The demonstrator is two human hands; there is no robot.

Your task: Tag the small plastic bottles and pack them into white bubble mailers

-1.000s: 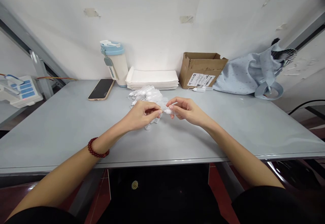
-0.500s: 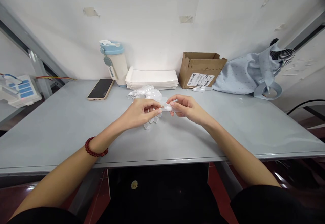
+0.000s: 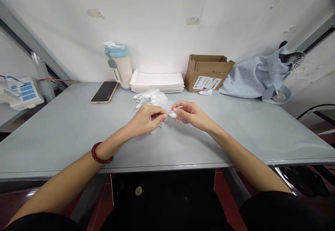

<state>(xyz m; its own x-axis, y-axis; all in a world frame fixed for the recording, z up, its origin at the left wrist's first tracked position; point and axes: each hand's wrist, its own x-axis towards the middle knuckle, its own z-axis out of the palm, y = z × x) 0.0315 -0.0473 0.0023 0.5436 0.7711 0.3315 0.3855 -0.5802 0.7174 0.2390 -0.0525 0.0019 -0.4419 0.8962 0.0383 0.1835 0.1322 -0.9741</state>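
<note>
Between thumb and fingers, my right hand holds a small clear tube with a white tip, tip toward the left. My left hand is closed in a pinch at the tip's end; what it pinches is too small to make out. Behind and partly under my left hand lies a pile of similar clear tubes with white tips and thin white loops. One more such tube lies in front of the cardboard box.
A phone and a cream bottle with a blue lid stand at the back left. White envelopes are stacked behind the pile. A light blue cloth bag rests at the back right of the grey table.
My left hand has closed its fingers into a tighter pinch and moved slightly down, uncovering more of the pile. The tube's white tip now tilts down slightly in my right hand.
</note>
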